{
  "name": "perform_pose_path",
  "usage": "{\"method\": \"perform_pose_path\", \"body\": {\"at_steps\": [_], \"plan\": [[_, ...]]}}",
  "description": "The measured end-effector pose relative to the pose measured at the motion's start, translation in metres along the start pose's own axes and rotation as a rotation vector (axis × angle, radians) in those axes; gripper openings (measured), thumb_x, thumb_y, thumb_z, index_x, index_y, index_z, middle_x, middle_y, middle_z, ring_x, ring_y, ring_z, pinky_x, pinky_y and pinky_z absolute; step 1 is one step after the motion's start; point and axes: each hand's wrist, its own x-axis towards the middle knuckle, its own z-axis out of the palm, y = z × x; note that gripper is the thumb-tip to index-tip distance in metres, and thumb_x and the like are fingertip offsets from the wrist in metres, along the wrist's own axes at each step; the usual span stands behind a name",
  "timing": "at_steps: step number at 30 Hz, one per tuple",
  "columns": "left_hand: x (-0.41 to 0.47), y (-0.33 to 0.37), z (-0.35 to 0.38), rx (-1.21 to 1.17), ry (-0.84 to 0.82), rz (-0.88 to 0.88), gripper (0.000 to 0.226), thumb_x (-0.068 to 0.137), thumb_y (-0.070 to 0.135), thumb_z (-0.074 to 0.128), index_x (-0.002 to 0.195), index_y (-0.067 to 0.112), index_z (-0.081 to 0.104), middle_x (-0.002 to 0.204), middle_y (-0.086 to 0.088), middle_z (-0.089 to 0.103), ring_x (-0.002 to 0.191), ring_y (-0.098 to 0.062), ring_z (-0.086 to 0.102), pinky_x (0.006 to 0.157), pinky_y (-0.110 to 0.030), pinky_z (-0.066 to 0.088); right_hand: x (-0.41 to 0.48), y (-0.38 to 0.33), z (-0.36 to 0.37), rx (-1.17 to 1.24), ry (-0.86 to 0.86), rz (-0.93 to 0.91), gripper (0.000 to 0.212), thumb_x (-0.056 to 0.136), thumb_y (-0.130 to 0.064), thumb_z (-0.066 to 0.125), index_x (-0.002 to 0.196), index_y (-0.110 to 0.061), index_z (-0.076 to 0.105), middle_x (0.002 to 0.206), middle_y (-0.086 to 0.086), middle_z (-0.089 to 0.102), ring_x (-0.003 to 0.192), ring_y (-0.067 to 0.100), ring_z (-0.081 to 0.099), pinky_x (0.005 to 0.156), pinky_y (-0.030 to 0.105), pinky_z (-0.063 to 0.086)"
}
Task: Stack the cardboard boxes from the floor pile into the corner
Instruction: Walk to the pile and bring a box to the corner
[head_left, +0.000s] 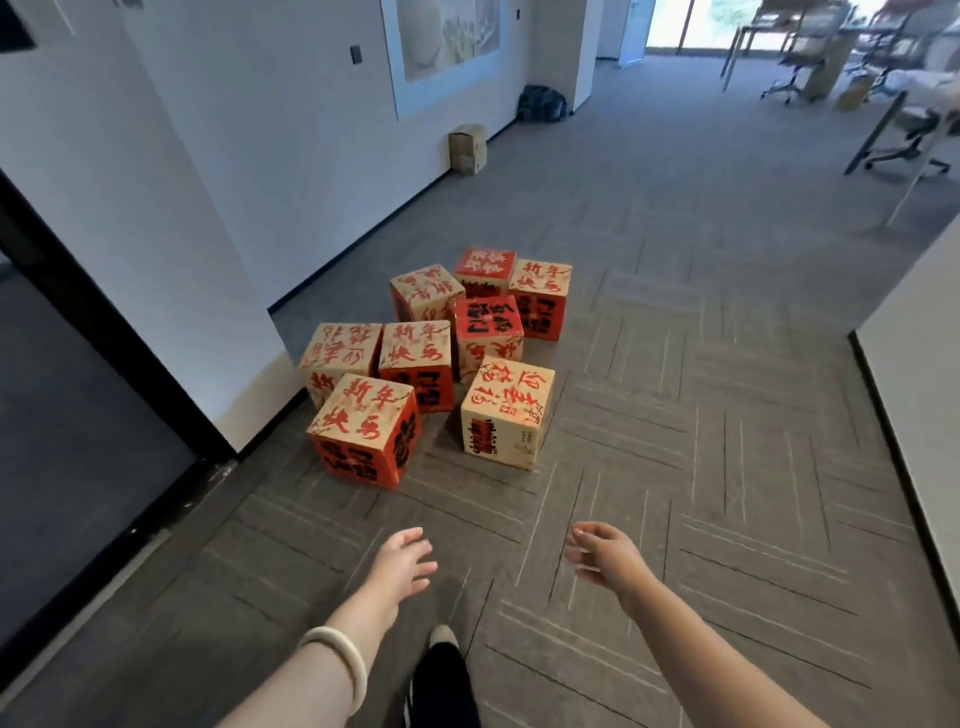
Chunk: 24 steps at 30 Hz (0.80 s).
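Progress: 8 cardboard boxes (415, 364) sit loose on the floor (675, 415) ahead of our left hand (402, 564) and right hand (602, 558); we judge 0 stacked. Both hands are spread, empty, touching nothing.

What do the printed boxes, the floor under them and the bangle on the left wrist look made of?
Printed boxes: matte cardboard, by tan faces and crisp folded edges. Floor: grey carpet tiles, matte, with ribbed lines alternating square by square. Bangle: smooth, pale, slightly glossy; jade, stone or plastic, cannot tell.
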Motion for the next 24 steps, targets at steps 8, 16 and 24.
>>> {"method": "perform_pose_path", "body": {"at_steps": [8,16,24], "plan": [[0.173,0.145,0.023,0.120,-0.067,-0.003,0.040,0.096,0.009,0.045,0.136,0.011,0.042,0.128,-0.014,0.054,0.101,-0.024,0.059,0.072,-0.029,0.050,0.145,-0.104,0.007,0.084,0.106,0.057,0.007,0.094,-0.012,0.052,0.099,-0.012,0.057,0.085,0.005,0.063,0.069,0.017,0.060,0.061,0.026,0.046],[0.299,0.253,0.068,0.291,-0.133,-0.024,0.042,0.096,0.011,0.048,0.137,0.014,0.041,0.132,-0.012,0.050,0.118,-0.025,0.052,0.093,-0.036,0.047,0.265,-0.164,0.000,0.130,0.149,0.189,0.018,0.094,-0.012,0.053,0.111,-0.007,0.055,0.090,0.010,0.062,0.074,0.020,0.058,0.061,0.028,0.047],[0.463,0.318,0.140,0.349,-0.059,-0.143,0.043,0.095,0.014,0.051,0.137,0.016,0.041,0.137,-0.011,0.046,0.126,-0.026,0.045,0.096,-0.034,0.041,0.456,-0.222,-0.024,0.055,0.163,0.274,0.026,0.094,-0.017,0.054,0.118,-0.007,0.053,0.095,0.008,0.062,0.078,0.017,0.060,0.061,0.025,0.049]]}}
